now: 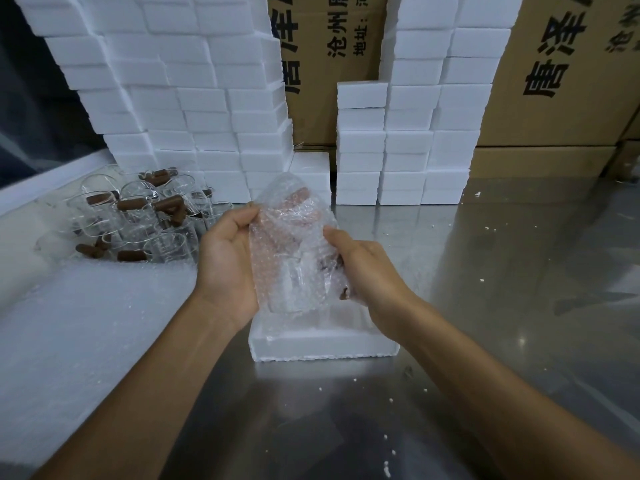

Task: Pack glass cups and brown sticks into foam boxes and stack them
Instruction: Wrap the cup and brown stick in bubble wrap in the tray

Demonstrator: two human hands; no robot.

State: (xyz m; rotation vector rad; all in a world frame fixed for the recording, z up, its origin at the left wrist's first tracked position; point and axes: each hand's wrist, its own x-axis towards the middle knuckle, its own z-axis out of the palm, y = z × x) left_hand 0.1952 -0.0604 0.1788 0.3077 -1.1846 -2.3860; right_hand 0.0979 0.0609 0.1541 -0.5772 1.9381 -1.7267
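1. left hand [227, 268] grips the left edge of a bubble wrap sheet [294, 244]; thumb lies on top, fingers curled behind it.
2. right hand [367, 271] pinches the right edge of the same wrap between thumb and curled fingers; a brown stick [345, 294] shows at its palm side, touching the wrap.
3. a glass cup [294, 282] sits inside the wrap, between the 2 hands, blurred through the bubbles.
4. directly below the fingers, an open foam box [322, 344] rests on the metal surface [519, 271]; the wrapped bundle hangs just above it.
5. left of the left hand, well apart: a pile of glass cups [138, 223] with brown sticks [131, 204] mixed among them, lying on a white foam sheet [69, 323].
6. beyond the fingers: stacked foam boxes [173, 98] left, a lower stack [398, 150] right, cardboard cartons [554, 81] behind.
7. white foam crumbs [386, 469] scattered on the surface near the right forearm.
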